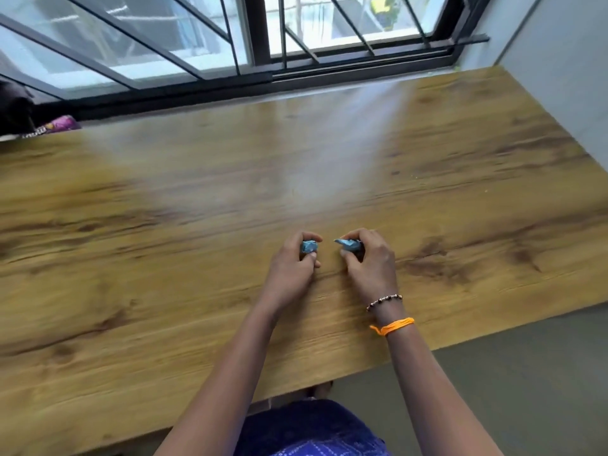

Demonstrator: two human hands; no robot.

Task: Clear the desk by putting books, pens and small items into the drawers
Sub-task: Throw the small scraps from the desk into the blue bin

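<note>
On the wooden tabletop (164, 209), left hand (291, 263) and right hand (368, 261) each pinch a small blue wrapped item (309, 247), (349, 245) in their fingers; wrapper print unreadable.

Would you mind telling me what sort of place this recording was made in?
Probably a room in a home, at a study desk. A wood-grain desk is pushed up against a barred sliding window, and the hands each hold a small blue item above it. No drawers are in view.
</note>
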